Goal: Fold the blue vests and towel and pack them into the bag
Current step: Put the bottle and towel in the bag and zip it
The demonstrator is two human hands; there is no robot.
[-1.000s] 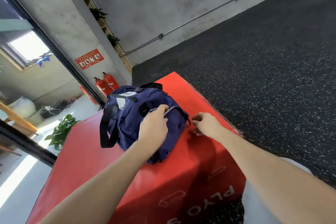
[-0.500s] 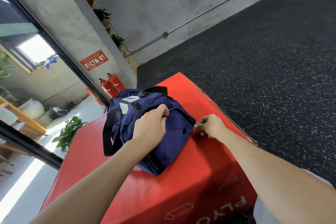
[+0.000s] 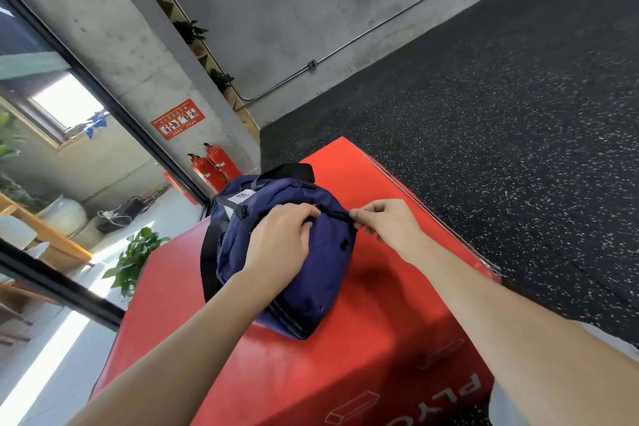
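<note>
Both hands work the top of a navy bag (image 3: 311, 273) set on a red plyo box (image 3: 380, 339) in a gym. A person's left hand (image 3: 280, 245) presses down on the bag's upper face, fingers curled over the dark zipper line and gripping the fabric there. The right hand (image 3: 387, 221) sits just beside the bag's right end, thumb and forefinger pinching something small at the end of that zipper; the piece itself is too small to make out. The bag lies on its side near the box's far half, its long axis running from the near edge, where one rounded end points toward the person, away to the far end with the black handle (image 3: 294, 171) and a white label (image 3: 242, 197). A black strap (image 3: 207, 252) hangs down the bag's left flank onto the red surface. No vests or towel show outside the bag. Beyond the box, two red fire extinguishers (image 3: 211, 168) stand against a concrete wall beneath a red sign (image 3: 178, 119). Black speckled rubber flooring (image 3: 484, 114) stretches to the right. A potted plant (image 3: 135, 259) sits by the glass to the left.
</note>
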